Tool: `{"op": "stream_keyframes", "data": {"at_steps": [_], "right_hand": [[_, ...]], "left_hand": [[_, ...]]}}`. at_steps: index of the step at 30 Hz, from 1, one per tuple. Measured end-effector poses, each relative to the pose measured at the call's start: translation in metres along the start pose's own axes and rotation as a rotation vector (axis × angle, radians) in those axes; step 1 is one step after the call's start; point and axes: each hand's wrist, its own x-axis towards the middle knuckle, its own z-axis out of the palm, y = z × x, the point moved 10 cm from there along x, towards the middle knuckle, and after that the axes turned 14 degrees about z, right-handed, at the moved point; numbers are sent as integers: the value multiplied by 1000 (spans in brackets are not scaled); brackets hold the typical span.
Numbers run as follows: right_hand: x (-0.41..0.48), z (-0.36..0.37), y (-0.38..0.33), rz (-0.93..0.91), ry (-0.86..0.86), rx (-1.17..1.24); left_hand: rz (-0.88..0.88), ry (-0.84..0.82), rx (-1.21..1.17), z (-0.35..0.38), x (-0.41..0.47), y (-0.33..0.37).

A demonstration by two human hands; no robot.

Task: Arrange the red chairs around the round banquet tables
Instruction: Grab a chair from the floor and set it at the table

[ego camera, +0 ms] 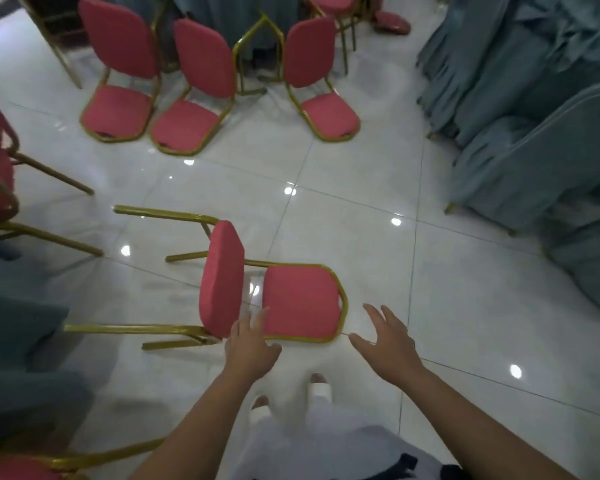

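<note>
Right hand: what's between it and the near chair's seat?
Head view: only a strip of bare white floor lies between the right hand and the chair. The hand is open and clear of the gold seat frame.

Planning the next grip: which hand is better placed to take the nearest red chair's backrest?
Left, probably. The left hand is open right beside the backrest; the right hand is spread over the floor, past the seat.
</note>
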Motion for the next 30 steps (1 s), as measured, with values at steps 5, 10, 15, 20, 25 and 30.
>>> {"op": "stream_keyframes", "data": {"at_steps": [5,10,15,20,25,30], "right_hand": [[3,-1,26,66,-26,-14],[45,-24,20,27,-28,35],[119,-43,14,-78,-107,3],[218,-65,18,-274,-190,-200],[296,-66,50,-403,-296,-507],[381,-47,68,-474,-282,-699]], "left_hand": [[-13,-93,-43,14,10,10],[-38,-39,-5,2,43,23],[-203,17,-21,4,78,28],[-421,125,-108,39,112,52],[-666,118,-298,121,119,95],[-756,169,-545,210,155,114]]}}
